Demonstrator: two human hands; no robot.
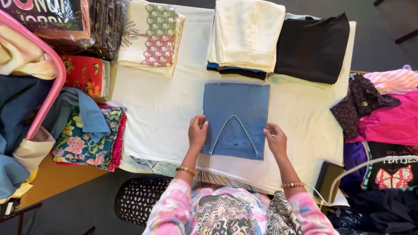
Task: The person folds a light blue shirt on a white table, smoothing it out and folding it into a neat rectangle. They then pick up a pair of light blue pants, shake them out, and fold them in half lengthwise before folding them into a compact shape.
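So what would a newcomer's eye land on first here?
The folded blue garment with a white-stitched V, lying mid-table on the white cloth, with the left hand and right hand pressing its lower edges. Next, the cream stack and black stack behind it, and the floral fabrics at left.

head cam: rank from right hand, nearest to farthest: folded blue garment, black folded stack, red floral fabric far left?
From the right hand:
1. Folded blue garment, under its fingers, table centre.
2. Black folded stack, far edge of the table, above the hand in the picture.
3. Red floral fabric, far left, past the left hand.
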